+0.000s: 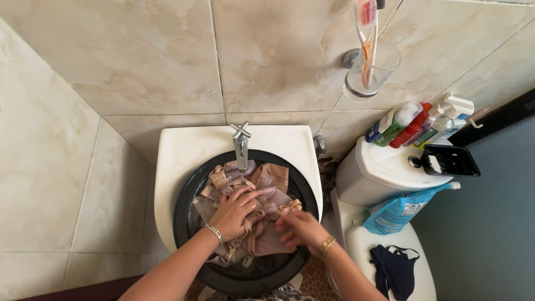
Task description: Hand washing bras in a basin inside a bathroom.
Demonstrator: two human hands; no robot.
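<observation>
Two hands work in black basin (186, 206) set in white sink (173, 167). Left hand (234, 214), silver bracelet on wrist, fingers curled, pressing down on pile of wet beige and mauve garments (262, 187) filling basin under chrome tap (241, 146). Right hand (301, 228), gold bracelet on wrist, fingers pinching beige strap at pile's right edge. Further right: toilet tank (379, 167) with spray bottles (415, 124), blue bag (397, 212), dark garment (394, 268) on toilet lid.
</observation>
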